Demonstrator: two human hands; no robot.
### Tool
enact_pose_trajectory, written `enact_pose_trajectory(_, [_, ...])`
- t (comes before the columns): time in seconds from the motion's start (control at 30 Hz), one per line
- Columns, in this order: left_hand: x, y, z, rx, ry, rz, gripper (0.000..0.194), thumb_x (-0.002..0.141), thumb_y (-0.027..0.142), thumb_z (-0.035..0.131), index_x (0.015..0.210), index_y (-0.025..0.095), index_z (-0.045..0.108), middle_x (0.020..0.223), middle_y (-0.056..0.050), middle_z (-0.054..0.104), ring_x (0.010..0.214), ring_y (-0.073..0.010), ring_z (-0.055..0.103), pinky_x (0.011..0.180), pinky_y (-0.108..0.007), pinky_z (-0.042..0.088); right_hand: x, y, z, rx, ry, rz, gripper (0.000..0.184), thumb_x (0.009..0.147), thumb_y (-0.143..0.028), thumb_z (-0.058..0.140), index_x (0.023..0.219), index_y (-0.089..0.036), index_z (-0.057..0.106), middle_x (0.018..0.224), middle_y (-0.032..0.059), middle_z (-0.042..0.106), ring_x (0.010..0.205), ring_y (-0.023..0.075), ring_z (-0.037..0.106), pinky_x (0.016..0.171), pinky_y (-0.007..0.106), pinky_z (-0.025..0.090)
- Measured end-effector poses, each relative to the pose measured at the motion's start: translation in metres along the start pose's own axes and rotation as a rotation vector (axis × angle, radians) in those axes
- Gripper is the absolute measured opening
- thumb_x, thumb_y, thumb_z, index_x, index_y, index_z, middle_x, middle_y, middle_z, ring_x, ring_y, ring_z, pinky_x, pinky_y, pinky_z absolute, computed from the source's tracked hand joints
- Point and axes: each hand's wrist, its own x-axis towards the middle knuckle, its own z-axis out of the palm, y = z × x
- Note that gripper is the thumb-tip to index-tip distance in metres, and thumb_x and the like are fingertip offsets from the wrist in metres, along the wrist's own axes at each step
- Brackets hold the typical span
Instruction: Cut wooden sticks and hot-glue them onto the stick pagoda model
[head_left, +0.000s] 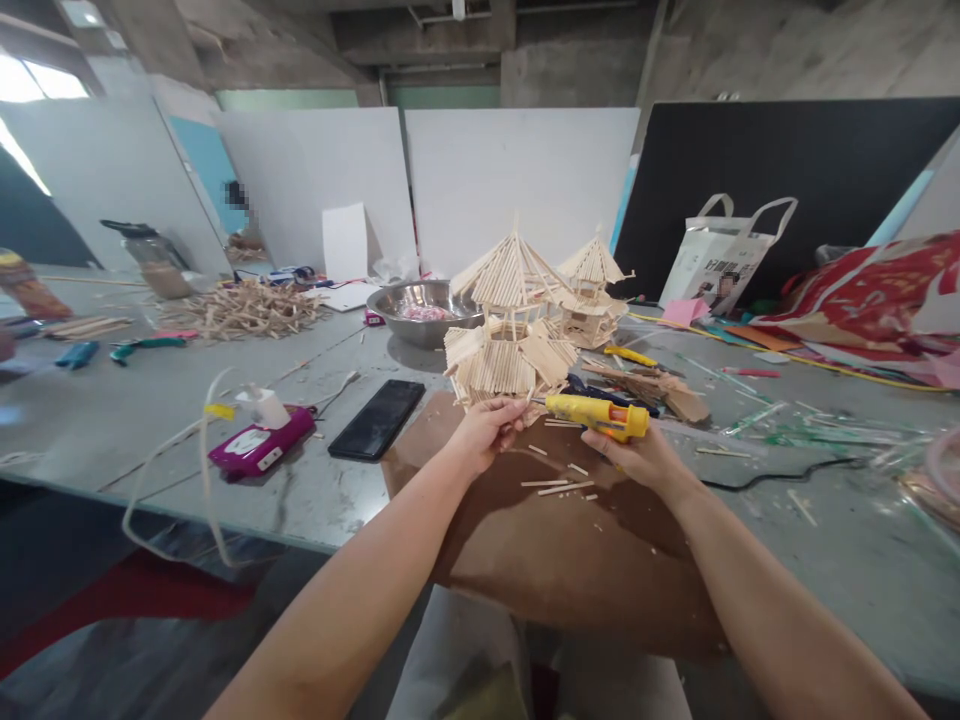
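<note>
My right hand (634, 455) is wrapped round a yellow hot glue gun (600, 415), its nozzle pointing left. Close to that nozzle, my left hand (491, 430) is closed in a pinch at the front base of a wooden-stick pavilion model (502, 365); what lies between its fingertips is too small to make out. The model stands upright with a pointed stick roof (514, 265) over a wider lower tier. Several loose short sticks (559, 487) lie below my hands on a brown board (480, 530).
A second stick pavilion (592, 290) stands behind. A steel bowl (427, 312), a black phone (377, 420) and a purple power strip (262, 440) with a white cable are to the left. Wood scraps (667, 390), a black cord (780, 470) and a white bag (716, 260) are on the right.
</note>
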Motion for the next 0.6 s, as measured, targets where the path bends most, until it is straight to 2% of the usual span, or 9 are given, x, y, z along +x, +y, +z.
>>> enact_pose_trajectory(0.27, [0.0011, -0.0012, -0.0004, 0.017, -0.007, 0.007, 0.021, 0.057, 0.03, 0.066, 0.061, 0.013, 0.055, 0.043, 0.005, 0.048, 0.027, -0.0009, 0.029, 0.03, -0.017, 0.013, 0.0021, 0.0082, 0.0008, -0.027, -0.008, -0.061, 0.027, 0.068, -0.036, 0.058, 0.089, -0.019, 0.062, 0.086, 0.0039, 0.065, 0.078, 0.0206, 0.06, 0.072, 0.034, 0.048])
enact_pose_trajectory(0.6, [0.0007, -0.001, 0.0002, 0.011, -0.014, 0.003, 0.02, 0.057, 0.03, 0.067, 0.061, 0.013, 0.056, 0.043, 0.004, 0.047, 0.027, -0.0002, 0.028, 0.03, -0.017, 0.012, 0.0016, 0.0047, 0.0001, -0.037, -0.021, -0.016, 0.029, 0.067, -0.038, 0.059, 0.09, -0.021, 0.062, 0.09, 0.0038, 0.065, 0.083, 0.022, 0.059, 0.077, 0.036, 0.046])
